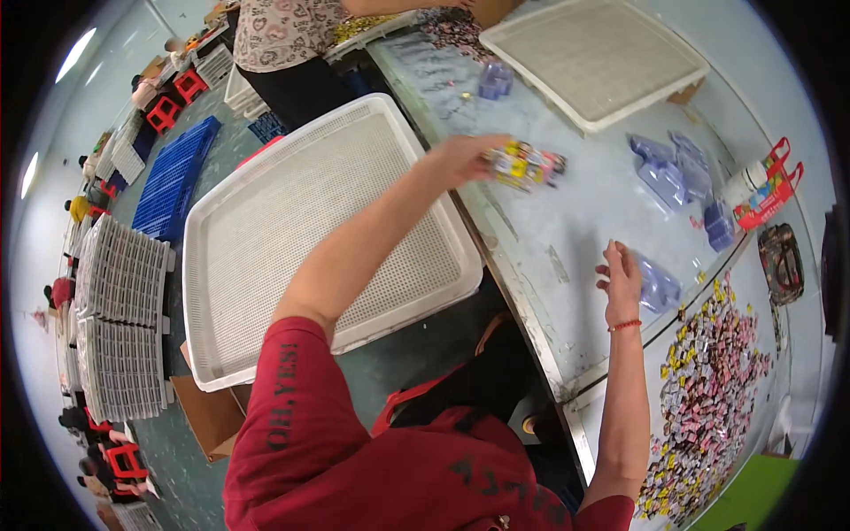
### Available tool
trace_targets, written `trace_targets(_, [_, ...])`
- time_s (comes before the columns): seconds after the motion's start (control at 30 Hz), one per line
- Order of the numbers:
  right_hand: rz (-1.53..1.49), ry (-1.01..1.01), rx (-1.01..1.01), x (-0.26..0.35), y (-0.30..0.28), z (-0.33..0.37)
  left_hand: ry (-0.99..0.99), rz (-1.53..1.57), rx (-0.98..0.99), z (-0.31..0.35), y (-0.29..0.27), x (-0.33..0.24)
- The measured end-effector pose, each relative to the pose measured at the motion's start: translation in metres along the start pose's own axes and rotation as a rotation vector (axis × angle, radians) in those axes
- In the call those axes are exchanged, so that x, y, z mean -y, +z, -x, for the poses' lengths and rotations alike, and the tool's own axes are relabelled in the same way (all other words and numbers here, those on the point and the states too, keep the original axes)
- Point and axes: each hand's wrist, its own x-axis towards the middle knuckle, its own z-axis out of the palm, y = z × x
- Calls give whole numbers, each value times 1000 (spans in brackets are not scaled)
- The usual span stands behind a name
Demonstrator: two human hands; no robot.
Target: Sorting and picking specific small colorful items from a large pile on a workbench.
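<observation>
My left hand (467,159) is stretched out over the table's left part, closed on a clear plastic box of small colourful pieces (524,165) in yellow, pink and dark tones. Motion blurs the box, so its exact shape is hard to read. My right hand (622,276), with a red bead bracelet at the wrist, is raised over the table with its fingers apart and nothing in them. Beside it lies an empty clear bluish plastic container (659,288). To its lower right a wide heap of small yellow, pink and brown pieces (713,389) covers the tabletop.
A large white perforated tray (199,283) sits left of the table, and another white tray (589,124) lies at the far side. Clear containers (664,173) stand near a red bag (768,199). Stacked white trays (124,310) rise at left. A co-worker (288,40) stands beyond.
</observation>
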Motion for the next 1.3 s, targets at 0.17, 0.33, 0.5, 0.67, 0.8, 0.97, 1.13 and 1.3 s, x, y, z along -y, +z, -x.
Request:
trace_targets(0.17, [28, 53, 70, -27, 16, 17, 147, 43, -201, 37, -139, -57])
trace_targets(0.33, [48, 78, 68, -57, 16, 26, 165, 70, -650, 60, -241, -74])
trace_targets(0.5, [49, 60, 5, -68, 10, 34, 208, 47, -760, 38, -277, -60])
trace_targets(0.67, [97, 41, -15, -67, 16, 39, 205, 49, -894, 13, -304, -51])
trace_targets(0.8, [107, 50, -26, -63, 18, 43, 214, 57, -906, -3, -310, -49])
trace_targets(0.97, [124, 32, -32, -60, 20, 47, 138, 12, -909, -21, -315, -61])
trace_targets(1.13, [121, 14, -9, -62, 24, 47, 73, -5, -1046, -24, -328, -69])
trace_targets(1.3, [106, 12, -13, -66, 17, 44, 102, -214, -1086, -32, -304, -68])
